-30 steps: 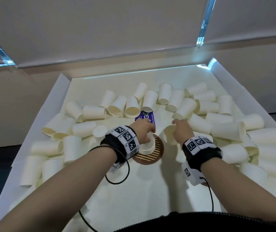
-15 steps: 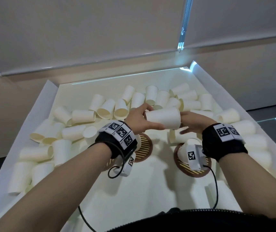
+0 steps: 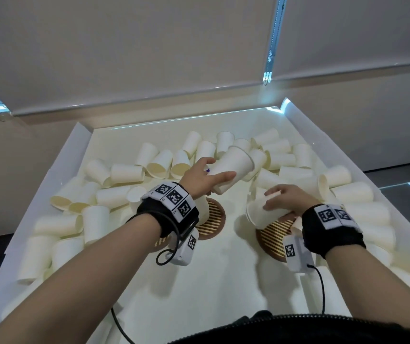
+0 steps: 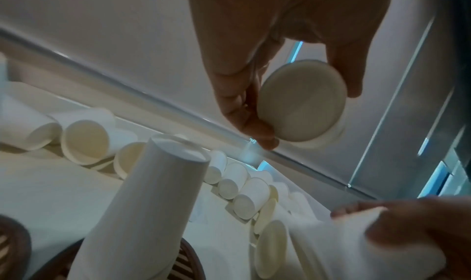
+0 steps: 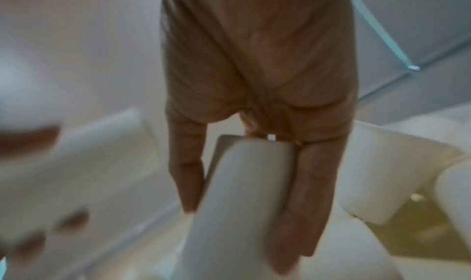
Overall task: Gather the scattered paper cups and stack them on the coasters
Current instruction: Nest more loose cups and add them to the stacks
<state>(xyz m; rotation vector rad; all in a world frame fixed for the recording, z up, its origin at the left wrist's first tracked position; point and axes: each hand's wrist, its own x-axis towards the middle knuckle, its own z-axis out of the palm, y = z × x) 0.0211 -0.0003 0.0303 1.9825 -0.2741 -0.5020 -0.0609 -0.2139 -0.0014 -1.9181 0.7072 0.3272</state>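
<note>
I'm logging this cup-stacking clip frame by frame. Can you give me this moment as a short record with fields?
left hand: left hand grips a tilted paper cup in the air
right hand: right hand holds a second cup tipped on its side over the right coaster
left coaster: left coaster carries an upturned cup
loose cups: many lie on their sides around the white tray

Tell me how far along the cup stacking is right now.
Barely begun. An upside-down cup already stands on the left coaster. The left hand grips one cup, and the right hand holds another over the right coaster. Dozens of scattered cups remain.
</note>
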